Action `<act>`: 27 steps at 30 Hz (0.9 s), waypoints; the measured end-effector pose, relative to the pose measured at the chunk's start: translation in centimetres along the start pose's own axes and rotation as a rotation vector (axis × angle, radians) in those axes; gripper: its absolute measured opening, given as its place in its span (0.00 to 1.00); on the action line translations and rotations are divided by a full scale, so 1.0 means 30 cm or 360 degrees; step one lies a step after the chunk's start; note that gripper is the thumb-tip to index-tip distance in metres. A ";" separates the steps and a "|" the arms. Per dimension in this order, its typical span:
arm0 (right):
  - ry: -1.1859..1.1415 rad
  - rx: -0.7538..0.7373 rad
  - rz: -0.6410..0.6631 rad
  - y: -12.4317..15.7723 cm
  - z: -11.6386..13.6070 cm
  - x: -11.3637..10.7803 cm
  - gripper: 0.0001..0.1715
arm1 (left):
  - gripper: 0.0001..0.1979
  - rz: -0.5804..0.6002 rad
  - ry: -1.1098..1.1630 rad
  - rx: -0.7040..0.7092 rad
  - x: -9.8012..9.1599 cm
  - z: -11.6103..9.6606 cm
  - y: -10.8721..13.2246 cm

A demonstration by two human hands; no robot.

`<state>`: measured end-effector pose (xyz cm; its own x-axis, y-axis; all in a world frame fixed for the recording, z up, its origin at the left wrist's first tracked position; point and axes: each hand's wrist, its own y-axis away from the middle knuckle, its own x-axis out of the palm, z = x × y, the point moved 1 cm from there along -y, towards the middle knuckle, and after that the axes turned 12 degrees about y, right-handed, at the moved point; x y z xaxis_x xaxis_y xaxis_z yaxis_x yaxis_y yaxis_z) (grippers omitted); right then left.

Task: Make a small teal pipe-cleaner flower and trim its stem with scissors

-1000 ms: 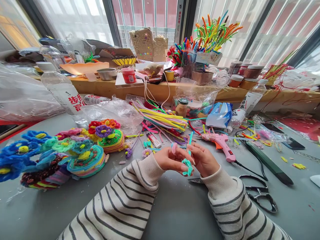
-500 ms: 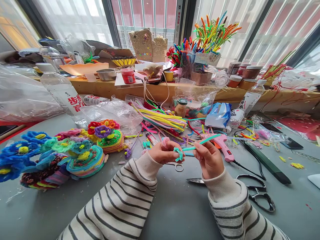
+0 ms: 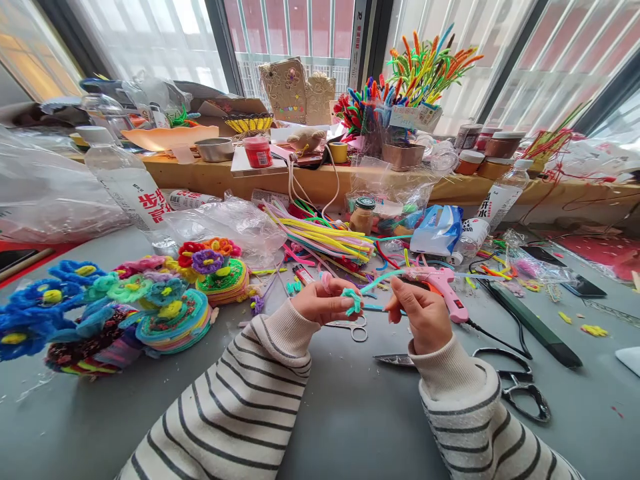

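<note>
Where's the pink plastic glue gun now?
In the head view, the pink glue gun lies right of centre on the grey table, just beyond the right hand and left of the long dark-green bar.

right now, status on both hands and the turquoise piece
Left hand: pinching looped turquoise piece, strand reaching rightward. Right hand: beside strand, grip unclear. Close by right hand: large scissors, pink glue gun.

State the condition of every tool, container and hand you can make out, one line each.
Turquoise piece, bunched into loops
Left hand, pinching it
Right hand, fingers curled, grip unclear
Pink glue gun, lying on its side
Large scissors, lying flat, partly hidden
Small scissors, partly hidden
Brown jar, upright, lidded
Left bottle, capped
Right bottle, capped
</note>
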<state>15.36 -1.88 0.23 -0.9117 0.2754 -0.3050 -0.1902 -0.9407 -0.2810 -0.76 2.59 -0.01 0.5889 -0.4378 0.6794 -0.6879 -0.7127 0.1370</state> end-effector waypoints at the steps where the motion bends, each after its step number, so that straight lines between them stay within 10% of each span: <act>1: 0.0128 -0.0123 -0.0102 0.002 0.007 -0.008 0.18 | 0.09 -0.0028 0.0018 -0.0021 0.001 -0.002 0.002; 4: 0.0510 -0.0561 -0.0264 0.006 0.027 -0.015 0.07 | 0.10 -0.0088 0.0070 -0.0074 0.008 -0.007 0.008; 8: 0.0704 -0.0847 0.0096 0.007 0.025 0.011 0.10 | 0.12 -0.0114 0.0212 -0.0044 0.019 -0.019 0.014; 23: -0.0243 0.0046 0.1031 0.052 0.029 0.083 0.19 | 0.13 -0.0234 0.0152 0.0228 0.035 0.018 -0.015; 27: -0.0104 -0.0045 0.0949 0.042 0.021 0.079 0.18 | 0.11 -0.0260 0.0009 0.0324 0.039 0.014 -0.009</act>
<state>12.74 -2.55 -0.27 -0.8788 -0.3120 -0.3610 0.3700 -0.9233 -0.1027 0.29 2.04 0.44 0.6823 -0.3053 0.6643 -0.4842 -0.8695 0.0978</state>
